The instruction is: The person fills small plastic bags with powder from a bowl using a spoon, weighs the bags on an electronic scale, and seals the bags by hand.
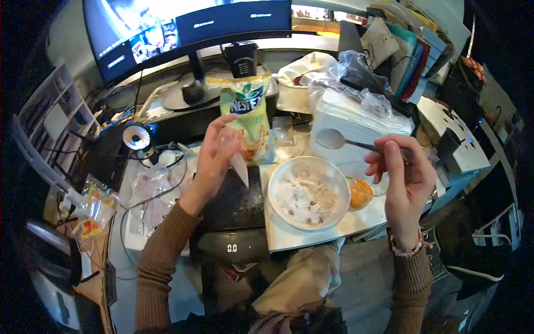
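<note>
My right hand [409,175] is closed around the handle of a metal spoon [332,139], its bowl held above the far rim of a white bowl [271,195]. White and tan powder [306,197] with a few dark bits lies inside the bowl. Pinched in my left hand [214,158] is a small translucent plastic bag [240,168], its pointed corner hanging down over a black digital scale [233,209]. The scale's display reads 0.0. Behind that hand stands a green and yellow Nestea pouch [253,119].
The bowl rests on a white board [286,239]. Right of it is a glass with orange contents [360,193]. Clear bags [153,195] and a cable lie at left, near a small lit fan-like device [137,137]. A white stack [361,122] and a monitor [222,25] stand behind.
</note>
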`<state>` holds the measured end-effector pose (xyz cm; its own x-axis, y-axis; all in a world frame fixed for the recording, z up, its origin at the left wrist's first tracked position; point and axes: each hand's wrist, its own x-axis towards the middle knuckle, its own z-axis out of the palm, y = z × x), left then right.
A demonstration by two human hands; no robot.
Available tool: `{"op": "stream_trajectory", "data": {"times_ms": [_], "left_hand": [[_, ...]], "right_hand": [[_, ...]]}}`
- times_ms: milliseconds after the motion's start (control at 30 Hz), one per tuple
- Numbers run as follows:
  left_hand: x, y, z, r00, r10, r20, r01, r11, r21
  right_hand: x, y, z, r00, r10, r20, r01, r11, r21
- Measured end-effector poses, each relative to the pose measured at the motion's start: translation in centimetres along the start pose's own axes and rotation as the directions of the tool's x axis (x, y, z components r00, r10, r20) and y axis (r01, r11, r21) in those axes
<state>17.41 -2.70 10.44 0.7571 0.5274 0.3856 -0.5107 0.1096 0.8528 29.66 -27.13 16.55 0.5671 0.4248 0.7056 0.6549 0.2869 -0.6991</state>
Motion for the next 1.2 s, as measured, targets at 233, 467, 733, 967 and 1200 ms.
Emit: {"op": "stream_trajectory", "data": {"times_ms": [233,467,733,967,1200], "left_hand": [[-3.5,2.9,-4.7,0.987,0.113,0.116,-0.141,0.952,0.271],[-3.7,3.5,-6.2,0.944,-0.234,0.234,-0.036,0.629,0.776],[-2.3,1.0,-7.8,0.9,0.004,0.437,-0.381,0.494,0.781],[-1.9,2.7,-13.5,0.907,0.41,-0.094,-0.206,0.629,0.75],[-2.4,2.3,-14.4,0.842,0.435,-0.318,-0.041,0.639,0.768]], "right_hand": [[-1.7,1.5,-0.3,0.996,0.09,0.0,-0.09,0.995,-0.04],[-3.7,4.8,-0.5,0.974,0.224,-0.014,-0.224,0.975,-0.003],[-5.1,6.1,-1.0,0.952,0.306,-0.024,-0.306,0.952,-0.013],[-6.8,6.2,-2.0,0.937,0.331,-0.112,-0.342,0.934,-0.106],[-8.7,6.7,-2.6,0.909,0.332,-0.251,-0.346,0.938,-0.013]]}}
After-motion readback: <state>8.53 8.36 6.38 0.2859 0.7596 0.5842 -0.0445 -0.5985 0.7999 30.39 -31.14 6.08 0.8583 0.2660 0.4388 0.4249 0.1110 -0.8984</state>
